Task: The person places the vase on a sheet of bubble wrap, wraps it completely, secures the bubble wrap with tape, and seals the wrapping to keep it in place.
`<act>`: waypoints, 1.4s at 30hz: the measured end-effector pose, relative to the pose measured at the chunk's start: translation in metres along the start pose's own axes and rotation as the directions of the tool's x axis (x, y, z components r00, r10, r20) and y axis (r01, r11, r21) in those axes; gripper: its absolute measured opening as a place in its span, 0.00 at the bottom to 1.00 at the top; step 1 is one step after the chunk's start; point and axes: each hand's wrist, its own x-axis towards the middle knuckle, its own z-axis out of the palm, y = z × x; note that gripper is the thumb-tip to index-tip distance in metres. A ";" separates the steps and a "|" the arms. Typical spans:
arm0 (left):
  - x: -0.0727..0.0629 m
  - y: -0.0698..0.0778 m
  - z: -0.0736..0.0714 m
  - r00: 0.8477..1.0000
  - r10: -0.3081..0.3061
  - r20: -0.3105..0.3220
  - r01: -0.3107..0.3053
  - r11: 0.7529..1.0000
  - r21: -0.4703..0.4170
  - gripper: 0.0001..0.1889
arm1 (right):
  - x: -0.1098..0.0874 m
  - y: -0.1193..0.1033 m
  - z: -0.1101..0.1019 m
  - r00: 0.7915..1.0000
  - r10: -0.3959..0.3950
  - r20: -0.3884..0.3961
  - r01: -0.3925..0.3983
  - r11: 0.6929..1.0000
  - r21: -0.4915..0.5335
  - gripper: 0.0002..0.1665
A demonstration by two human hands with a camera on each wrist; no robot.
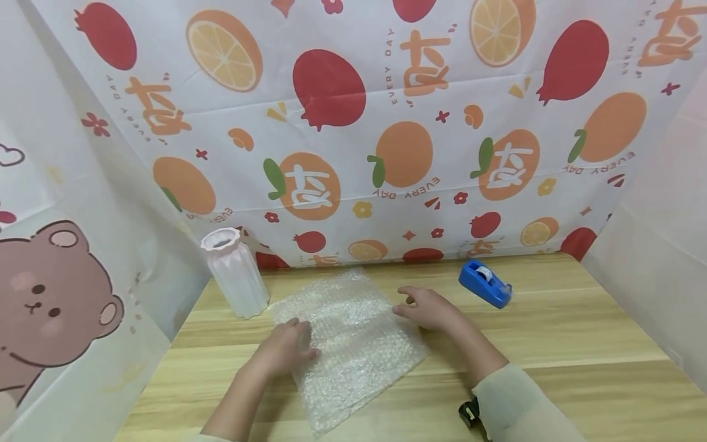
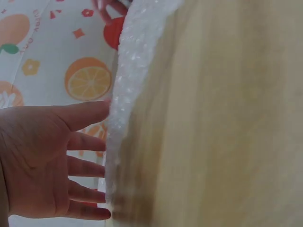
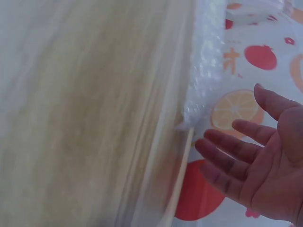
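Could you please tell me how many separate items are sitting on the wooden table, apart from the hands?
3: a white ribbed vase at the back left, a bubble wrap sheet in the middle under both hands, and a blue tape dispenser at the back right. Nothing appears hidden.

Two bare hands are seen, the left hand (image 1: 287, 350) and the right hand (image 1: 429, 309), without rings or gloves. The right forearm is covered by a loose pale greenish-beige fabric sleeve (image 1: 521, 405). A small black strap-mounted device (image 1: 469, 413) is worn at that wrist. A sliver of similar pale cloth is glimpsed at the left elbow.
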 end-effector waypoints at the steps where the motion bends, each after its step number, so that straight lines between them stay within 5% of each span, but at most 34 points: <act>1: 0.000 0.002 0.002 1.000 0.015 0.010 -0.015 1.000 0.007 0.36 | 0.001 0.000 0.001 1.000 -0.006 0.010 0.006 1.000 -0.005 0.37; 12: 0.003 0.020 0.013 0.995 0.094 0.034 -0.092 0.994 -0.062 0.37 | 0.008 0.007 0.001 0.998 0.057 0.011 -0.057 0.996 0.064 0.30; 19: 0.021 0.022 0.022 0.988 0.152 -0.013 -0.152 0.968 -0.200 0.35 | 0.005 0.024 -0.017 0.995 0.095 0.014 -0.096 0.986 0.135 0.15; 25: 0.037 0.024 0.024 0.989 0.082 -0.120 -0.118 0.937 -0.330 0.39 | -0.003 0.037 -0.025 0.991 0.128 -0.036 -0.121 0.981 0.151 0.08; 33: 0.039 0.032 0.020 0.999 -0.035 -0.030 0.022 0.938 -0.347 0.36 | -0.008 0.046 -0.027 0.971 0.208 -0.118 -0.184 0.965 0.184 0.09; 42: 0.052 0.038 0.025 0.994 -0.093 -0.059 0.049 0.856 -0.515 0.36 | -0.008 0.049 -0.026 0.962 0.254 -0.095 -0.232 0.952 0.198 0.12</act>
